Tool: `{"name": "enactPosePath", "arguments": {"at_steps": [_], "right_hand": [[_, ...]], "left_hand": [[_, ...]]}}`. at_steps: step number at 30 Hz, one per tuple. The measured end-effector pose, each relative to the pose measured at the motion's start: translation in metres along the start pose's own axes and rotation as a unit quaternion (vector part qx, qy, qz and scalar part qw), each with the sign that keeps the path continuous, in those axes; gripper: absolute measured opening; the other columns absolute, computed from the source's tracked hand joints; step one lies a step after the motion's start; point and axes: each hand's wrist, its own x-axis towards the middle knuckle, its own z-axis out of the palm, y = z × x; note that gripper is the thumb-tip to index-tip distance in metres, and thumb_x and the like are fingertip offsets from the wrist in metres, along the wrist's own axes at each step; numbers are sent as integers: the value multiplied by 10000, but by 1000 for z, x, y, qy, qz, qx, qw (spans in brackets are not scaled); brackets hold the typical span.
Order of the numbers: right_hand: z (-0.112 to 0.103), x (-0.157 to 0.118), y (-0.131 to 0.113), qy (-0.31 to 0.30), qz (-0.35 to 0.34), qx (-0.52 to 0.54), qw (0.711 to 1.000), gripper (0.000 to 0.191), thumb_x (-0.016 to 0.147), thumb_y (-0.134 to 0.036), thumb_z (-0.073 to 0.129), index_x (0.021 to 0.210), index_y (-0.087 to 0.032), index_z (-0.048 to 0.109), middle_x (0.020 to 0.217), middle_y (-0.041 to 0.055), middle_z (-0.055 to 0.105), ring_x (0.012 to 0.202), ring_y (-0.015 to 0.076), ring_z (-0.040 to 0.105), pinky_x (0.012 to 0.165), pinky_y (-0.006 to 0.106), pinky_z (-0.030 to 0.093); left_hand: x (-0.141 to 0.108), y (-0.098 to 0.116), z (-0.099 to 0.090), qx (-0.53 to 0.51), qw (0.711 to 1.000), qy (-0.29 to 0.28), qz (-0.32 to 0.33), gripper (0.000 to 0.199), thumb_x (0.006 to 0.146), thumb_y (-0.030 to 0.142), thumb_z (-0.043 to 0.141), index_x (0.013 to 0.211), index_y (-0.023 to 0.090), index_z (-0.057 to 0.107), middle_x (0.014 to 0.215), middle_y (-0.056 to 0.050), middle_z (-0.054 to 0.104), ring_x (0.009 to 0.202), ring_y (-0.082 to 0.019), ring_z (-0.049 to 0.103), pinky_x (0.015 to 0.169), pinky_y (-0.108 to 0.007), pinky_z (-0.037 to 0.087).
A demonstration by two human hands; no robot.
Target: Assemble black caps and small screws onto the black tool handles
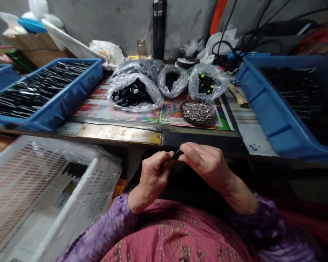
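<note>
Between my two hands, just in front of the bench edge, is a small black part (177, 154), mostly covered by my fingers. My left hand (154, 173) is closed around its left end. Thumb and fingers of my right hand (205, 163) pinch its other end. What kind of part it is cannot be made out. Beyond my hands on the bench sit a round dish of small metal pins or rivets (198, 111), an open plastic bag of black pieces (133, 92), a smaller bag of dark pieces (172, 80) and a bag of black and yellow-green pieces (206, 83).
A blue tray (68, 102) of long black pieces stands on the left, another blue tray (278, 120) of dark pieces on the right. Below the bench at left is a white plastic basket (98, 182) with black pieces inside. A wooden handle (238, 95) lies near the right tray.
</note>
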Motion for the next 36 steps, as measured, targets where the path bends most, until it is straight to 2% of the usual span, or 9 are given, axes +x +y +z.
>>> {"name": "enactPosePath", "arguments": {"at_steps": [4,11,16,18,20,24,26,31,36], "right_hand": [[-2,4,0,6,13,-7,1000,139,996,-169,474,1109,-131,544,905,98,690,753,198,670,644,288,478],[-7,10,-1,21,-17,-43,999,128,980,-130,478,998,-125,605,801,80,668,653,180,616,601,302,433],[-11,14,-3,18,-31,-37,999,206,998,-115,431,942,-103,629,745,70,664,627,165,587,581,294,408],[-13,15,-4,18,-46,-51,997,226,998,-113,431,921,-90,642,722,65,655,608,163,571,569,297,386],[-13,16,-5,18,-53,-56,997,251,1005,-125,422,904,-88,649,696,55,640,583,161,549,554,299,362],[-11,16,-5,18,-61,-51,997,313,1017,-127,370,875,-103,648,641,33,601,554,164,520,534,306,336],[-8,14,-3,23,-64,-47,997,323,1018,-117,360,871,-103,647,630,30,596,552,166,521,530,307,339],[-4,8,-4,16,-19,23,999,280,1024,-144,389,899,-93,634,715,59,636,611,165,563,581,284,402],[-1,1,-9,28,45,112,992,182,1009,-140,434,938,-121,601,819,83,648,704,176,612,632,273,460]], "left_hand": [[-1,3,3,-72,993,21,-86,74,866,202,617,838,183,682,754,-16,681,655,-145,609,626,-229,470],[-2,1,2,-75,995,34,-62,92,841,176,635,860,190,724,835,-47,736,736,-177,652,701,-245,492],[-2,4,0,-96,991,33,-88,51,831,196,665,849,194,712,786,-25,734,726,-181,667,696,-245,505],[-2,5,-2,-73,995,29,-68,58,839,183,654,865,188,706,813,-37,744,749,-186,682,705,-243,511],[-1,5,-4,-26,999,24,-13,89,852,152,624,883,177,704,840,-57,746,753,-179,690,703,-231,510],[2,3,-6,45,997,-2,64,147,868,122,566,868,160,708,781,-66,714,704,-162,669,667,-220,490],[2,2,-5,31,999,-3,38,129,855,132,583,832,167,704,752,-50,704,672,-153,646,646,-218,478],[-1,6,1,-116,986,30,-117,51,804,215,683,834,180,706,702,-6,675,581,-119,558,530,-189,433],[-3,10,4,-197,962,51,-182,158,765,288,747,846,154,732,594,18,568,479,-69,421,430,-166,355]]}}
